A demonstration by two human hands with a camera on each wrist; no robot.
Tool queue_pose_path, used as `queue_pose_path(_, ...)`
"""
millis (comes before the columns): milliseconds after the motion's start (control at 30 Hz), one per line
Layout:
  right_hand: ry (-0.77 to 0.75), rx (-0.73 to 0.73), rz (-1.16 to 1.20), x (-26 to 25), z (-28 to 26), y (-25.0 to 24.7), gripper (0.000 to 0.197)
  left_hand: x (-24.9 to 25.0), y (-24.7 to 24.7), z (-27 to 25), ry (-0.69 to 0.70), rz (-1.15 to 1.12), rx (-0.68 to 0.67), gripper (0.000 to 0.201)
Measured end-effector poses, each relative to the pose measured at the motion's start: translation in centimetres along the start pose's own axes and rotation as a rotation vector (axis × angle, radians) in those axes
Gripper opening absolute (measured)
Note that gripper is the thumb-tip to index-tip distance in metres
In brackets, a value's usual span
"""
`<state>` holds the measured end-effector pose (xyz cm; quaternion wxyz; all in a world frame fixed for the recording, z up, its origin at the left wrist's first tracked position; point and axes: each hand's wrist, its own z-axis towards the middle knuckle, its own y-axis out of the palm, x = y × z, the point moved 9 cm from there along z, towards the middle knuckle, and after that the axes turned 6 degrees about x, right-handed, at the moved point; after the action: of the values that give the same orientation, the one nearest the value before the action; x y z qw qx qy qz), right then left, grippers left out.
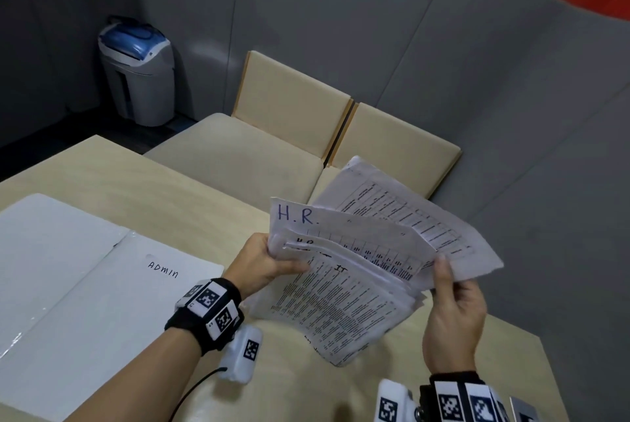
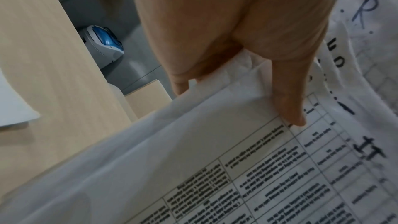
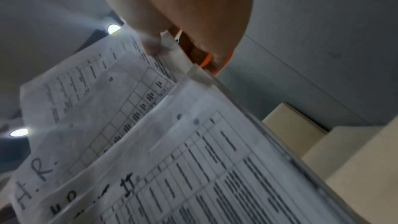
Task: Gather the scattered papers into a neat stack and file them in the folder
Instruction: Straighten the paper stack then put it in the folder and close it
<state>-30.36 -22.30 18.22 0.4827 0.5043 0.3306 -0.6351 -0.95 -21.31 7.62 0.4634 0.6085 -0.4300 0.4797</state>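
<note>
- Both hands are up over the table [image 1: 211, 190], holding the papers [image 1: 344, 302] in a loose, fanned bundle, so nothing like a neat stack right now.
- Left hand [image 1: 264, 263] grips the bundle's left edge. In the left wrist view the thumb [image 2: 288, 101] lies pressed on the top printed sheet, with the other fingers curled underneath.
- Right hand [image 1: 455, 311] pinches the right edge of the upper sheets, thumb [image 1: 443, 271] on the near side. The right wrist view shows fingertips [image 3: 151, 44] clamped on the corner where the sheets meet.
- The sheets are pretty crumpled and splayed out. One has "H.R." handwritten in blue at the top, the one in front of it has "IT" written on it, and the rear sheet sticks out further to the right than the rest.
- The folder [image 1: 68, 285] lies open flat on the left part of the table, white, with "ADMIN" written on its right-hand flap. It's well apart from the bundle, and neither hand touches it.
- Behind the table there's a beige bench seat [image 1: 238, 149], and a grey bin with a blue lid [image 1: 136, 70] stands in the corner.
</note>
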Motion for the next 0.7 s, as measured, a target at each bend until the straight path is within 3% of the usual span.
queue_pose_path(67, -0.066, -0.015, -0.033, -1.4, 0.3, 0.2, 0.014, -0.1, -0.1, 0.1, -0.001, 0.004, 0.0, 0.036)
queue_pose_path(133, -0.088, -0.078, -0.098, -1.7, 0.2, 0.8, 0.017, 0.0, -0.1, 0.2, 0.002, -0.01, -0.006, 0.039)
queue_pose_path(233, 0.024, -0.246, -0.228, -0.1, -0.6, 2.3, 0.019, 0.5, 0.0, 0.3, 0.034, 0.005, 0.0, 0.043)
queue_pose_path(333, 0.109, -0.313, -0.183, 0.5, -1.5, 3.1, 0.017, 0.5, -0.1, 0.4, 0.028, -0.003, 0.007, 0.042)
queue_pose_path(367, 0.102, -0.305, -0.156, -0.1, -1.7, 3.3, 0.019, 0.5, -0.1, 0.4, 0.022, -0.005, 0.007, 0.041)
queue_pose_path(467, -0.066, -0.274, -0.131, -2.3, -1.4, 3.1, 0.065, 0.4, -0.2, 0.4, 0.015, -0.006, 0.01, 0.04)
queue_pose_path(533, -0.185, -0.282, -0.136, -3.8, -1.4, 3.2, 0.077, 0.4, -0.2, 0.4, 0.011, -0.005, 0.012, 0.04)
queue_pose_path(567, -0.23, -0.282, -0.153, -4.3, -1.5, 3.3, 0.071, 0.4, -0.2, 0.4, 0.01, -0.003, 0.01, 0.04)
queue_pose_path(667, -0.342, -0.259, -0.339, -4.6, -1.5, 4.0, 0.015, 0.5, -0.4, 0.5, 0.011, -0.001, 0.027, 0.038)
queue_pose_path(700, -0.351, -0.275, -0.439, -3.7, -1.4, 4.2, 0.014, 0.5, -0.5, 0.5, 0.013, -0.01, 0.035, 0.037)
